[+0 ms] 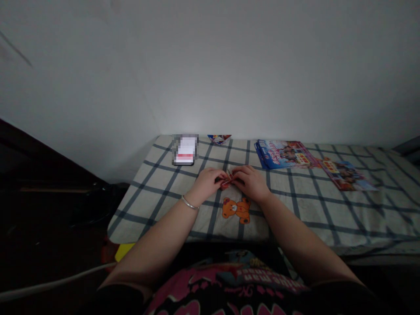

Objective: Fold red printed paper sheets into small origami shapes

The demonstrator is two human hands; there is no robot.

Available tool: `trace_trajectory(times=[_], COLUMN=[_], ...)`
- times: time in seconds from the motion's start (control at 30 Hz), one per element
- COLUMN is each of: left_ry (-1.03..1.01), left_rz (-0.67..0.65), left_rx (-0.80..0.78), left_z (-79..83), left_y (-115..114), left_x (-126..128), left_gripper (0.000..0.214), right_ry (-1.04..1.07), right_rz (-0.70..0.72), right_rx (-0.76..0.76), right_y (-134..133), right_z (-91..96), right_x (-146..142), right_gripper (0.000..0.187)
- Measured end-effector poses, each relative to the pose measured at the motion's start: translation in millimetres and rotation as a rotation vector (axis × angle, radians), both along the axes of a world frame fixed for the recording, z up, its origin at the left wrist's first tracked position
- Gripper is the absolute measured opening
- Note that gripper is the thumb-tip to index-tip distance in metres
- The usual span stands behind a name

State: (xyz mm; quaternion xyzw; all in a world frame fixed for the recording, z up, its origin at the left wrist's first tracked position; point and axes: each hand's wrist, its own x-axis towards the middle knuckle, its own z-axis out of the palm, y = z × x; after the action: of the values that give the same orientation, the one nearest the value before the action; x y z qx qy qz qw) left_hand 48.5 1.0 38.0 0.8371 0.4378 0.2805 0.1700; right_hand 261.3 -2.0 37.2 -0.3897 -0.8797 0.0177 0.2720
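Both hands meet over the checked cloth near the middle of the table. A small reddish piece of folded paper [225,184] is pinched between them, partly hidden by the fingers. My left hand [209,183], with a silver bangle on the wrist, grips its left side with thumb and fingertips. My right hand [252,181] has its fingers closed on the right side of the same piece. Just below them an orange teddy bear picture [236,210] lies flat on the cloth. Farther back, close to the wall, rests a colourful folded paper piece [219,139].
A phone with a lit, blurred screen [185,150] lies at the back left. To the right are a stack of printed leaflets [284,154] and a separate leaflet [348,174]. The checked tablecloth [164,183] reaches the white wall [210,65] behind.
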Motion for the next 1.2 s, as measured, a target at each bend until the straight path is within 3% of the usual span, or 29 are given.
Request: trace_trajectory(times=[0.17,0.3,0.47,0.63,0.77,1.0,1.2], left_ry=[-0.079,0.006,0.06,0.062,0.201,0.368,0.434], left_rz=[-0.005,-0.031,-0.004,-0.009,-0.075,0.011,-0.005], left_rx=[-0.002,0.042,0.079,0.133,0.204,0.256,0.297], left_z=[0.7,1.5,0.1,-1.8,-0.6,8.1,16.6], left_y=[-1,-3,-5,-6,-7,-10,-20], left_x=[-1,1,5,1,-1,5,7], left_gripper=[0.036,0.016,0.013,0.014,0.024,0.009,0.015], right_ry=[-0.044,-0.055,-0.023,0.023,-0.002,-0.134,-0.171], right_rz=[-0.055,-0.136,-0.188,-0.152,-0.114,-0.036,0.016], right_rx=[-0.064,-0.092,-0.086,-0.045,-0.025,-0.11,-0.18], right_y=[5,7,6,3,0,-4,-6], right_z=[-4.4,-6.6,-5.0,-2.1,-0.2,10.0,18.5], right_x=[-2,-5,-7,-2,6,12,25], right_gripper=[0.009,0.013,0.015,0.009,0.007,0.005,0.016])
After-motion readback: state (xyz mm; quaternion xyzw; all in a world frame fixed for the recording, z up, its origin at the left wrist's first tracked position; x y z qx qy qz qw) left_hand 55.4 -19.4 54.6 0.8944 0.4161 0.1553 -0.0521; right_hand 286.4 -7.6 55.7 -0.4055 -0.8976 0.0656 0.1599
